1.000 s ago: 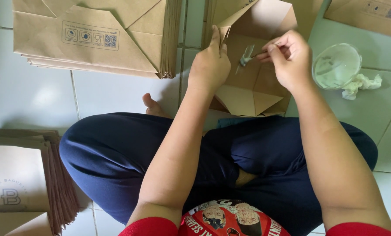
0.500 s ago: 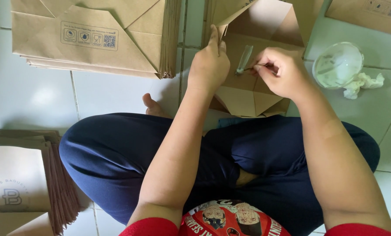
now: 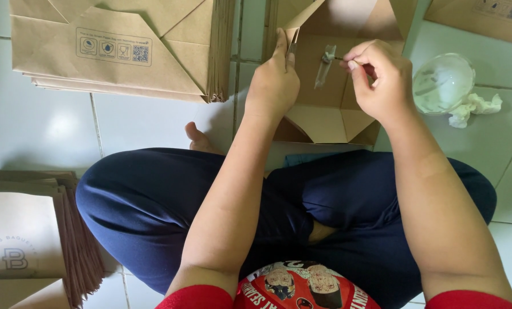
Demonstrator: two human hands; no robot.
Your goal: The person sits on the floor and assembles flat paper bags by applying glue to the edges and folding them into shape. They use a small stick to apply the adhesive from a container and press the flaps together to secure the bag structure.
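Looks like you're sitting on a home floor doing bag piecework

You're sitting cross-legged on pale floor tiles [image 3: 153,126], with flat brown paper bags piling up ahead [image 3: 118,51] and beside your knee [image 3: 27,240].

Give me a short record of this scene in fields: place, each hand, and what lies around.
place: person sitting cross-legged on a white tiled floor
left hand: pinches the flap edge of a brown paper bag
right hand: fingers pinched over the bag, by a small clear strip; what they hold is too small to tell
right side: clear bowl, crumpled tissue
top left: stack of flat bags
bottom left: second stack
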